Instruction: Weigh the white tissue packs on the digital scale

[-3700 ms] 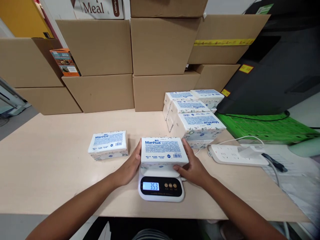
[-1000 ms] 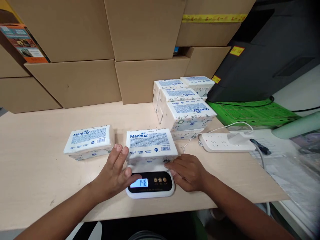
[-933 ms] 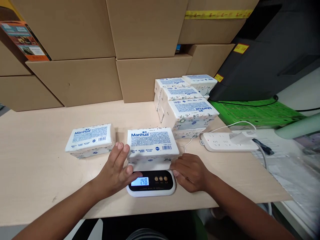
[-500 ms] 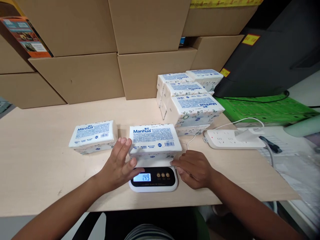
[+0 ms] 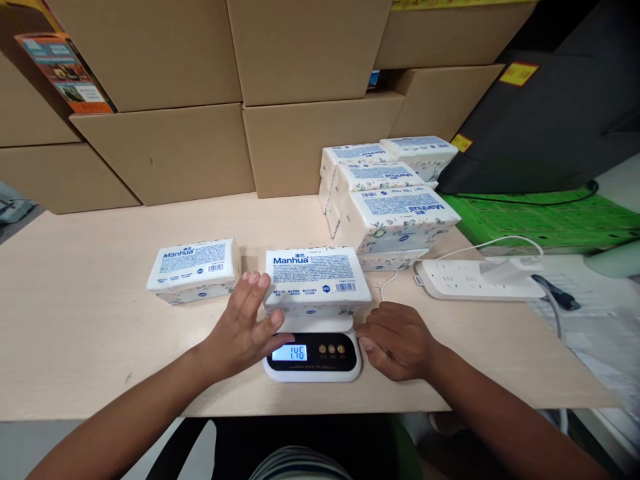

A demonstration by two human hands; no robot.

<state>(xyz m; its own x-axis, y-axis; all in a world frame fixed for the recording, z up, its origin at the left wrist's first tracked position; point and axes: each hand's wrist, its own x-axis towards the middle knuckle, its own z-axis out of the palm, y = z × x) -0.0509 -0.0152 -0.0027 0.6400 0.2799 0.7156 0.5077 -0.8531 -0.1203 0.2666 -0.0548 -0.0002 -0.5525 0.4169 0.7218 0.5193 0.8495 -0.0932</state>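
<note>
A soft pack of tissues (image 5: 316,279) marked Manhua lies on a white digital scale (image 5: 309,375), whose lit display (image 5: 289,353) reads 1.46. My left hand (image 5: 245,327) is open at the left of the pack and scale, fingers raised and apart, the thumb over the display's corner. It grasps nothing. My right hand (image 5: 397,341) is curled closed at the scale's right edge, with nothing visible in it. Farther left, a second tissue pack (image 5: 195,270) rests on the table. Behind, to the right, several more packs (image 5: 405,213) are stacked.
Cardboard boxes (image 5: 165,157) form a wall along the back of the table (image 5: 90,320). At right are a white power strip (image 5: 450,280) with cables, a green crate (image 5: 545,217) and a large dark case (image 5: 540,127). The table's front edge runs below my forearms.
The display has gone from 1.49 to 1.46. My right hand has drawn slightly away from the pack's lower right corner, its fingers more curled. The view has shifted a little.
</note>
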